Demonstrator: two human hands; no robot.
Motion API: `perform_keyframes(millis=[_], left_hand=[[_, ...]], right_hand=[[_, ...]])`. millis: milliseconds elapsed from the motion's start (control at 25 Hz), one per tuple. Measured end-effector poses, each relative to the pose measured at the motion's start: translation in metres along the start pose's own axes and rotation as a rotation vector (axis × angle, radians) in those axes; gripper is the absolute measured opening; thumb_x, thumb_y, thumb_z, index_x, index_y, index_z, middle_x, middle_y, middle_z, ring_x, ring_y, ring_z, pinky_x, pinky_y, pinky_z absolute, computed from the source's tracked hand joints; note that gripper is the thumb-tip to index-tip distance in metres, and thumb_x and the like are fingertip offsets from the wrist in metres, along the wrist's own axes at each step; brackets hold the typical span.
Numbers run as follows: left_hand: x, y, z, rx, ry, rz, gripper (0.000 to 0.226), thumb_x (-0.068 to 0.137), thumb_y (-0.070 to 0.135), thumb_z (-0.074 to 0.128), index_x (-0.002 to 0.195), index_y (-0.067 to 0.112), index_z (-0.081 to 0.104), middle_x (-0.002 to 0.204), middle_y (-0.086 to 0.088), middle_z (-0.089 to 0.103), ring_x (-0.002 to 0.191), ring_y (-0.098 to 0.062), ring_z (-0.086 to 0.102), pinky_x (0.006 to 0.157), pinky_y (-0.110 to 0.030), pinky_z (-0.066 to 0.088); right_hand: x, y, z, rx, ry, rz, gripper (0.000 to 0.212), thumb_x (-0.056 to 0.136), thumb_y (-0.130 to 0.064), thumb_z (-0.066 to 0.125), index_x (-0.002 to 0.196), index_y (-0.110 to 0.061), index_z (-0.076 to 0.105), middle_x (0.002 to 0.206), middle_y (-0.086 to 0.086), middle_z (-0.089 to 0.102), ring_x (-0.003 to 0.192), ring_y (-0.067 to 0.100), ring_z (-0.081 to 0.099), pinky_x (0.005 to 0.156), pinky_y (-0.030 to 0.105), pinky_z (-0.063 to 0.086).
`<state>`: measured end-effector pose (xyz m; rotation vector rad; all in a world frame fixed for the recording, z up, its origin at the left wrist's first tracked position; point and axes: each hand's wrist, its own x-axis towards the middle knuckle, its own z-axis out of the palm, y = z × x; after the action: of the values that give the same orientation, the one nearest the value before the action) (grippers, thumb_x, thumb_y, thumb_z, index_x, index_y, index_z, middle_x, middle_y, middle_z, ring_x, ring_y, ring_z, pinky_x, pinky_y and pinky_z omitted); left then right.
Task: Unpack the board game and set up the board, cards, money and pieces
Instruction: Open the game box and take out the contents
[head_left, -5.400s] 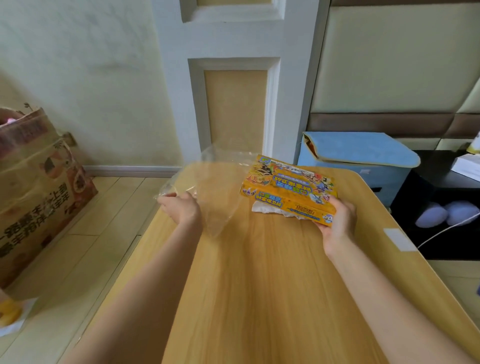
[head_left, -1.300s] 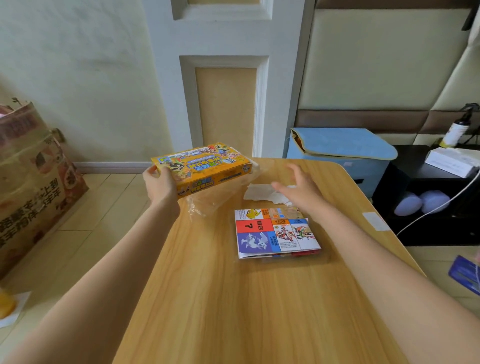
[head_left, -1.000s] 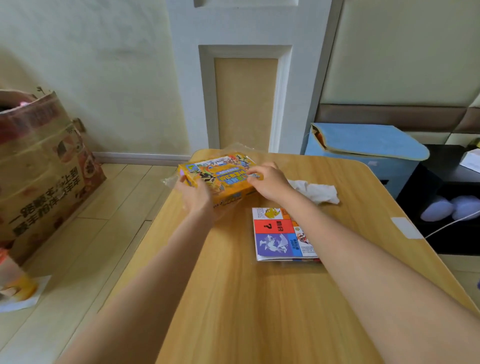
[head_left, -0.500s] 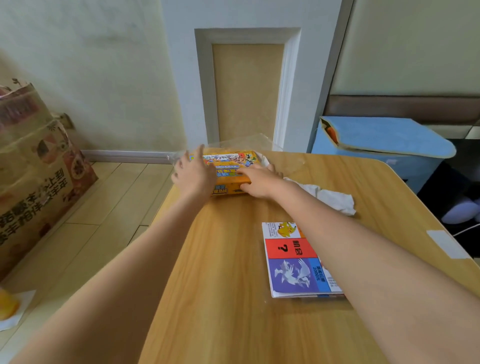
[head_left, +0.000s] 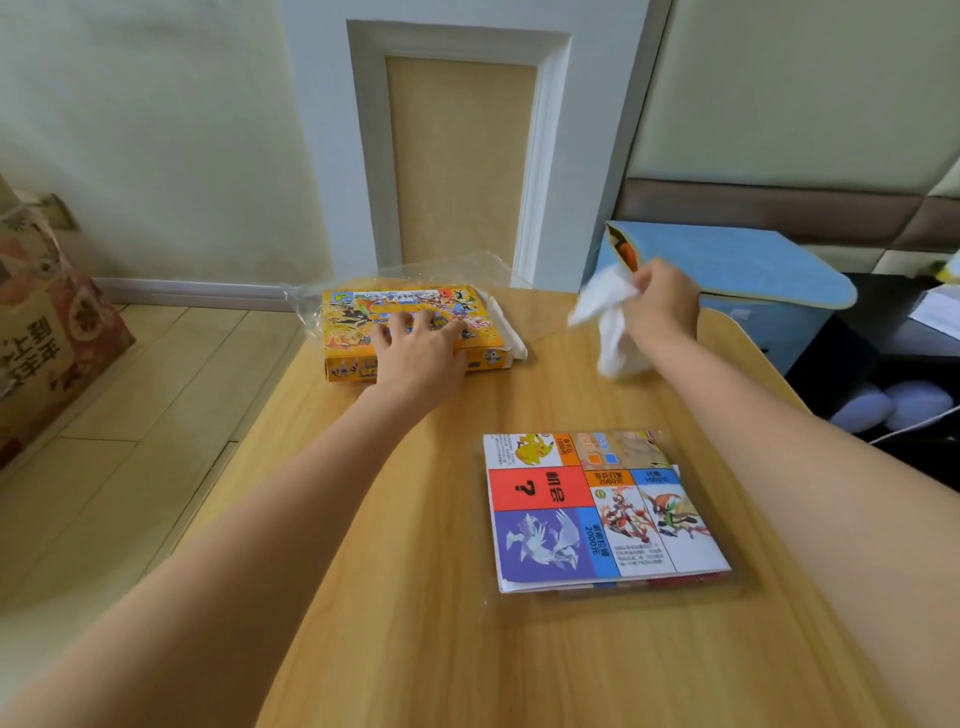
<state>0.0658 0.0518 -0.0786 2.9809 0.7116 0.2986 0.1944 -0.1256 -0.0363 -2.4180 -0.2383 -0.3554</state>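
The yellow game box (head_left: 358, 332) lies flat at the far left corner of the wooden table (head_left: 415, 597), on a clear plastic bag (head_left: 467, 267). My left hand (head_left: 421, 348) rests on the box lid with fingers spread. A white sheet edge (head_left: 506, 332) sticks out at the box's right side. My right hand (head_left: 660, 306) is raised above the far right of the table and grips a crumpled white tissue (head_left: 605, 312). The folded game board (head_left: 597, 512), in a clear sleeve, lies flat near the table's middle right.
A blue fabric storage box (head_left: 737, 270) stands just beyond the table's far right edge. A printed cardboard carton (head_left: 47, 322) stands on the floor at the left. Bare wood floor runs along the table's left side. A dark shelf with pale round items (head_left: 893, 410) sits at the right.
My right hand left the game box, took the crumpled tissue off the table and lifted it to the right. My left hand stays on the box, which now lies flat.
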Motion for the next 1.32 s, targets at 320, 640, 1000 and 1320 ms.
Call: perform_keyframes(millis=[320,640,1000,1320], left_hand=[[-0.004,-0.001,-0.001,0.014,0.007,0.012,0.043,0.096,0.029,0.038,0.139,0.031,0.038,0.15,-0.008,0.026,0.137,-0.036,0.016,0.11,-0.051,0.014],[-0.043,0.044,-0.031,-0.15,-0.003,0.276,0.037,0.091,0.03,0.044,0.127,0.024,0.052,0.128,-0.006,0.049,0.122,-0.029,0.043,0.102,-0.041,0.026],[-0.106,0.042,-0.053,-0.224,-0.557,0.212,0.08,0.08,0.052,0.063,0.144,0.021,0.029,0.143,-0.004,0.039,0.128,-0.024,0.041,0.102,-0.037,0.039],[-0.124,0.029,-0.069,-0.645,-0.392,0.094,0.055,0.076,0.025,0.075,0.124,0.015,0.049,0.117,-0.003,0.053,0.104,-0.017,0.052,0.08,-0.027,0.048]], right_hand=[[-0.009,-0.042,0.068,-0.195,-0.515,-0.349,0.057,0.089,0.003,0.041,0.143,-0.012,0.031,0.145,0.009,0.035,0.132,0.029,0.035,0.1,0.037,0.036],[-0.03,-0.011,-0.041,-0.384,-0.784,-0.408,0.04,0.095,-0.026,0.05,0.131,-0.011,0.049,0.134,0.007,0.05,0.118,0.023,0.05,0.096,0.031,0.041],[-0.129,0.023,-0.1,-0.385,-0.863,-0.141,0.059,0.081,-0.053,0.063,0.114,-0.005,0.052,0.11,0.007,0.063,0.082,0.021,0.067,0.062,0.027,0.051],[-0.142,0.024,-0.112,0.735,-0.624,0.26,0.047,0.082,0.002,0.065,0.124,-0.008,0.046,0.095,0.014,0.063,0.075,0.02,0.064,0.068,0.034,0.054]])
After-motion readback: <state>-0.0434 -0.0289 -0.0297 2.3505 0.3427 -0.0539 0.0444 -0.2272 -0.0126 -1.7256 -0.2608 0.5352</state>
